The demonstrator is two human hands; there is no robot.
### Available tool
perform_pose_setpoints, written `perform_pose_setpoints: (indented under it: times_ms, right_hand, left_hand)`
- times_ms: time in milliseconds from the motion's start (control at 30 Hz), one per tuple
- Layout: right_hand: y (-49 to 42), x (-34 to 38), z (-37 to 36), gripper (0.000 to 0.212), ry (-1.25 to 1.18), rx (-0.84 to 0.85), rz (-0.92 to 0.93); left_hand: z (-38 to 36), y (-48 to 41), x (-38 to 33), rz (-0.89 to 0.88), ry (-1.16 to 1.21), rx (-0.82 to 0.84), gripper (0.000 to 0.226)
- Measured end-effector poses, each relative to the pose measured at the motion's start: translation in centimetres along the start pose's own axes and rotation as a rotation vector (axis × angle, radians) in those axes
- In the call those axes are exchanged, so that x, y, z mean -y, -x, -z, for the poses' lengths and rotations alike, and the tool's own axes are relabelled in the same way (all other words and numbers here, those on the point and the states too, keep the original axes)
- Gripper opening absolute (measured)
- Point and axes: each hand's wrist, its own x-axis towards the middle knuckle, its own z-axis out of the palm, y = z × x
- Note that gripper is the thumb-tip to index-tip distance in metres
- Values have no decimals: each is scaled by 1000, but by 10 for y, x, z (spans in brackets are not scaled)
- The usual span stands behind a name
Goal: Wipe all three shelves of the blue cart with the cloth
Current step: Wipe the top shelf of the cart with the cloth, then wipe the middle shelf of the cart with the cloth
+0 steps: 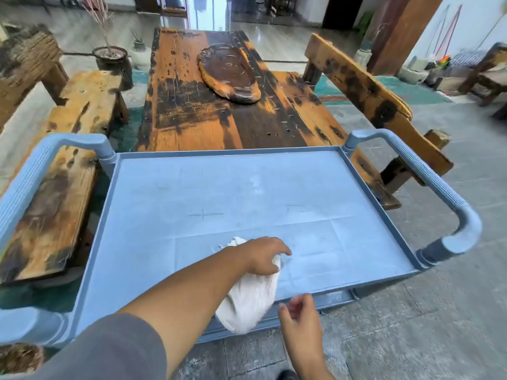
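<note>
The blue cart's top shelf (247, 193) fills the middle of the head view, dusty and streaked. My left hand (264, 255) presses a white cloth (249, 300) onto the shelf near its front edge; the cloth hangs over that rim. My right hand (300, 316) hovers just off the front rim, fingers apart and empty. The two lower shelves are hidden under the top one.
Rounded cart handles stand at the left (30, 171) and right (439, 187) ends. A long wooden table (208, 111) with a dark slab butts against the cart's far side. Wooden benches flank it left (63, 149) and right (370, 100). Grey tiled floor lies to the right.
</note>
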Motion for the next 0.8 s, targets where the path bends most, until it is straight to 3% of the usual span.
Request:
perform_pose_setpoints:
  times_ms: [133,267,400,533,800]
  right_hand:
    - [-2,-8,-12,25,-334,189,-424]
    - [5,-2,-24,19,-467,382,-547]
    - [8,9,-31,13,-407,422,-479]
    - [8,24,-24,5,-316,428,-359]
    - [-8,71,6,24,229,480,143]
  left_hand:
    - [-7,-1,-4,-86,-320,140,52]
    - [0,10,4,-150,-436,163,56]
    - [7,22,13,-120,-450,104,44]
    - [15,44,28,-43,-309,119,30]
    - [27,128,63,40,-98,145,18]
